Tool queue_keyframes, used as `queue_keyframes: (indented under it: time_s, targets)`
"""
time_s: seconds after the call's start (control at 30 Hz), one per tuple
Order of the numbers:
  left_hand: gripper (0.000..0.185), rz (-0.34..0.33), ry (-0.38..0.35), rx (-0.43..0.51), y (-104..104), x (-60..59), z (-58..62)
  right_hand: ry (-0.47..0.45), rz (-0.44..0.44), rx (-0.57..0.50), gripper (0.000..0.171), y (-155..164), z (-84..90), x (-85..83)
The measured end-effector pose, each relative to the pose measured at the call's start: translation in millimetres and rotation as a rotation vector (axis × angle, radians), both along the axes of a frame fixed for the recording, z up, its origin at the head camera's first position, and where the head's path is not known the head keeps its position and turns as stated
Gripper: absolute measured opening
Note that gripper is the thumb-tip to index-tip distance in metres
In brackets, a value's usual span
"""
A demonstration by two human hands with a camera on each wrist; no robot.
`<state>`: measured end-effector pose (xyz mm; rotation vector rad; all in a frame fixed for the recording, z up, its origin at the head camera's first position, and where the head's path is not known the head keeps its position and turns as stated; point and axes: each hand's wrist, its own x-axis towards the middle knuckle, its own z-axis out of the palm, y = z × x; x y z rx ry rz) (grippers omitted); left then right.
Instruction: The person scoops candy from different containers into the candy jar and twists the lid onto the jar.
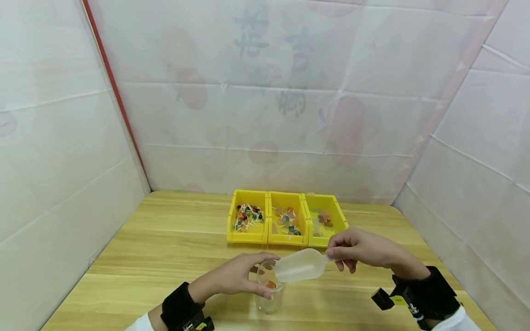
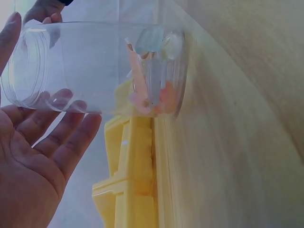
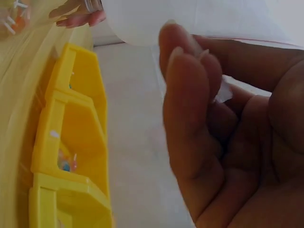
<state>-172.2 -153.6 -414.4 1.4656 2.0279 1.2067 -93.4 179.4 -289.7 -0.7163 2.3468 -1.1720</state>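
Observation:
A clear plastic cup (image 1: 271, 301) stands upright on the table, my left hand (image 1: 238, 278) holding it near the rim with thumb and fingers on opposite sides. Small colored candies (image 2: 151, 92), some with sticks, lie at the cup's bottom in the left wrist view. My right hand (image 1: 362, 250) pinches the thin handle of a translucent white scoop (image 1: 302, 265). The scoop's front end reaches the cup's mouth; no candy is visible in its bowl. In the right wrist view, curled fingers (image 3: 187, 104) hide most of the handle.
Behind the hands, three joined yellow bins stand in a row. Lollipops fill part of the left bin (image 1: 247, 238) and the middle bin (image 1: 287, 240); the right bin (image 1: 339, 220) holds a few candies. White cloth walls (image 1: 265, 119) surround the wooden table (image 1: 174, 239).

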Motion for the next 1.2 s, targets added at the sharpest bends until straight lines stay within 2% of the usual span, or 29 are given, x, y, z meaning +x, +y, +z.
queue_keyframes:
  time_s: [0.07,0.17,0.3,0.4,0.5,0.6,0.77,1.0,1.2]
  targets:
    - [0.073,-0.010,0.011,0.000,-1,-0.8,-0.1,-0.017,0.029,-0.053,0.024,3,-2.6,-2.0]
    - [0.079,-0.021,0.015,-0.008,-1,-1.8,-0.3,-0.077,0.020,-0.162,0.027,8,-7.7,-5.7]
    - [0.080,-0.037,0.036,-0.007,-1,-3.1,0.9,-0.151,-0.097,-0.297,0.029,14,-15.4,-10.1]
    - [0.073,-0.049,0.060,0.012,-3,-4.7,2.7,-0.186,-0.184,-0.381,0.031,16,-22.1,-13.3]
    - [0.064,-0.024,0.081,0.049,-6,-8.3,4.7,-0.231,-0.229,-0.445,0.034,17,-28.1,-16.0]
    - [0.053,0.059,0.122,0.094,-10,-13.4,7.3,-0.278,-0.269,-0.479,0.034,15,-32.7,-18.1]
    - [0.044,0.255,0.205,0.119,-17,-24.0,12.0,-0.330,-0.398,-0.455,0.032,5,-38.7,-22.4]
    - [0.046,0.500,0.281,0.113,-23,-42.4,9.8,-0.349,-0.530,-0.430,0.045,-9,-51.0,-31.4]
    - [0.050,0.687,0.330,0.105,-23,-59.4,4.8,-0.373,-0.606,-0.418,0.038,-22,-59.6,-39.1]
